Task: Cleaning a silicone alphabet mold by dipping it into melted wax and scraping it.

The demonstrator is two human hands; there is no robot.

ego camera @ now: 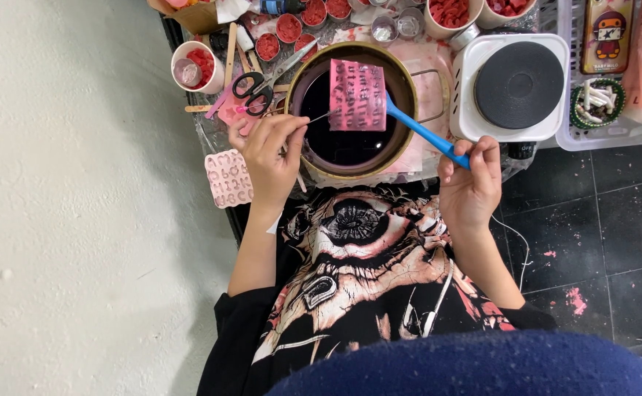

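A round brass-coloured pot [406, 73] holds a dark liquid. My right hand [471, 183] grips the blue handle of a spatula [427, 136] that carries a pink letter mould [357, 95] above the pot. My left hand [271, 150] pinches a thin metal pick [319, 117] whose tip reaches the mould's left edge. A second pink letter mould [227, 178] lies on the table edge, left of my left hand.
Black-handled scissors [255, 84] and wooden sticks lie left of the pot. Small cups of red wax pieces [288, 28] crowd the back. A white electric hot plate [512, 84] stands to the right, beside a white basket [614, 132]. Dark tiled floor lies at right.
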